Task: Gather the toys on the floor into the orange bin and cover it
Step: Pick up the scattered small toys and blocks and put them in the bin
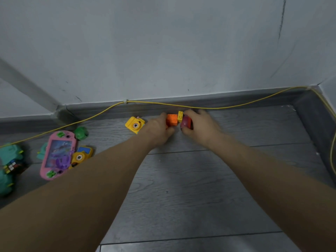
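Both arms reach forward to toys by the skirting board. My left hand (pixel 160 130) grips an orange building block (pixel 171 120). A small yellow brick (pixel 180 116) sits between the hands, touching the orange block. My right hand (pixel 201 127) is closed around a red rounded toy (pixel 186 122). A yellow toy camera (pixel 135 124) lies just left of my left hand. The orange bin is not in view.
At the left lie a pink handheld water game (pixel 57 154), a green toy (pixel 81 133), a second yellow camera (pixel 81 156), teal toys (pixel 11 155) and a small puzzle cube (pixel 11 166). A yellow cable (pixel 200 107) runs along the skirting board.
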